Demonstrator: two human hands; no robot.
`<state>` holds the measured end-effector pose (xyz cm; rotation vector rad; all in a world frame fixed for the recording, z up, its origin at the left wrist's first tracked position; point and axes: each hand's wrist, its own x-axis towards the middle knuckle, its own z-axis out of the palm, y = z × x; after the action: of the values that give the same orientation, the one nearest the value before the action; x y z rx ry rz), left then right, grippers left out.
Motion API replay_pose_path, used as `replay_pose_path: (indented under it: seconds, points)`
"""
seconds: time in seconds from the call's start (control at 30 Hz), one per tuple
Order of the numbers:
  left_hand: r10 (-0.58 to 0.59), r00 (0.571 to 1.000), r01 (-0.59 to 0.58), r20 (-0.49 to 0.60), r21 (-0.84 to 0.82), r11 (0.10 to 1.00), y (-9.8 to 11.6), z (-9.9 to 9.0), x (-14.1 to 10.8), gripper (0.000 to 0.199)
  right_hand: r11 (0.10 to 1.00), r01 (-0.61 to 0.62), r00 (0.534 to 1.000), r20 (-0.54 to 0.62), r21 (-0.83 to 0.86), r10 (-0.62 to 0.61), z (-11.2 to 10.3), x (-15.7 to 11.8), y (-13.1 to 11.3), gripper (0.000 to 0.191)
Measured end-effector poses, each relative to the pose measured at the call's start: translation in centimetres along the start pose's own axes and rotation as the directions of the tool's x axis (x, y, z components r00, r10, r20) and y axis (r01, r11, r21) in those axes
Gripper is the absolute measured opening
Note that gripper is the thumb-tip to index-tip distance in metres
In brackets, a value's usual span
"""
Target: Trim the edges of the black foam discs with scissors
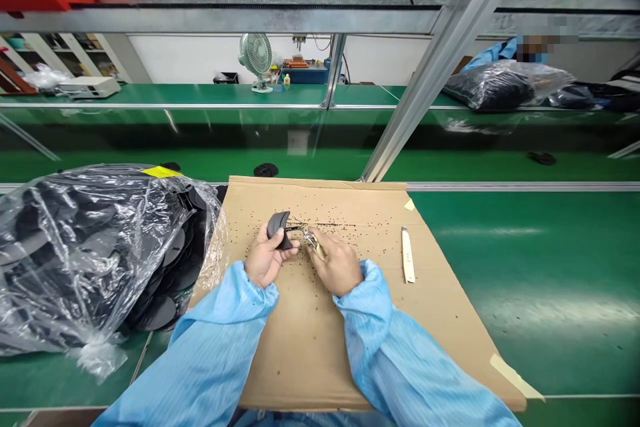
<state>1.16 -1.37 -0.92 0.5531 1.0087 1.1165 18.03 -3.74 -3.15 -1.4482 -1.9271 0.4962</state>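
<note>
Gripping a black piece [278, 225], the left hand [267, 257] hides its base.

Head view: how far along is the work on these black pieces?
Done: black specks lie scattered over the cardboard. In hand: the left hand holds a curved black piece, and the right hand holds a small metal tool at it. Left: many black pieces remain in a plastic bag.

Curved black piece [278, 225], upright, beside metal snips [311, 238]
</note>
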Motion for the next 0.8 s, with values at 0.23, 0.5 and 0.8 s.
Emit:
replay_pose_path:
  seconds: [0.23,0.5,0.8]
  points:
    - [0.053,0.997,-0.059,-0.063,-0.102,0.993,0.5,-0.3,0.5,0.048,0.995,-0.068,0.996,-0.051,0.078,0.072,0.1,0.0,0.1,0.041]
    - [-0.146,0.989,0.135,-0.014,-0.304,0.943,1.2,-0.6,0.5,0.022,0.998,0.064,0.991,0.112,0.019,-0.066,0.5,-0.4,-0.8,0.046]
    - [-0.194,0.97,0.22,0.149,-0.189,0.957,1.1,-0.7,0.2,0.022,0.995,0.094,0.966,0.247,-0.039,-0.081,0.1,-0.6,-2.0,0.048]
